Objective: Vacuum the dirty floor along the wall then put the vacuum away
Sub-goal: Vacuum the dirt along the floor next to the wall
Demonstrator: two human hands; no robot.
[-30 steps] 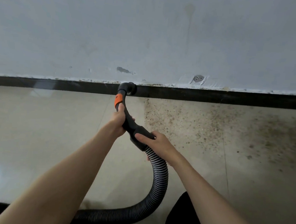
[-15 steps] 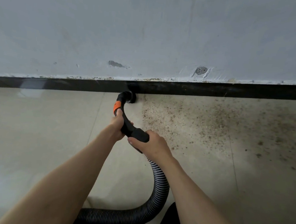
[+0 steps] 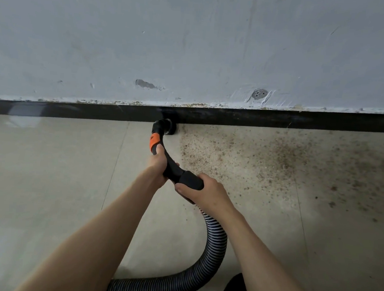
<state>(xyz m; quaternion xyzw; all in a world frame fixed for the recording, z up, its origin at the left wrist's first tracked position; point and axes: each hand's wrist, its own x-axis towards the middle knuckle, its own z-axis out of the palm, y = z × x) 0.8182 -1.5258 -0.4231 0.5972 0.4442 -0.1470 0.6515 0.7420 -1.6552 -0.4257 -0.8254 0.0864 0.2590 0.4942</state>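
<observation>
Two hands (image 3: 160,163) (image 3: 202,192) on one hose handle (image 3: 173,169)

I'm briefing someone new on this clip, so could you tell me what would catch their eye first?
Brown dirt specks spread over the floor tiles at right, below the black baseboard. At centre, the vacuum nozzle meets the baseboard, at the dirt's left edge. The left hand and the right hand both grip the black handle.

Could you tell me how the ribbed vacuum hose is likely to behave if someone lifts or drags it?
The ribbed hose is probably flexible rather than stiff: it bends in a loose curve along the floor. It likely trails behind the rigid black handle, which the left hand and right hand grip. Its ridges may catch a little when dragged.
</observation>
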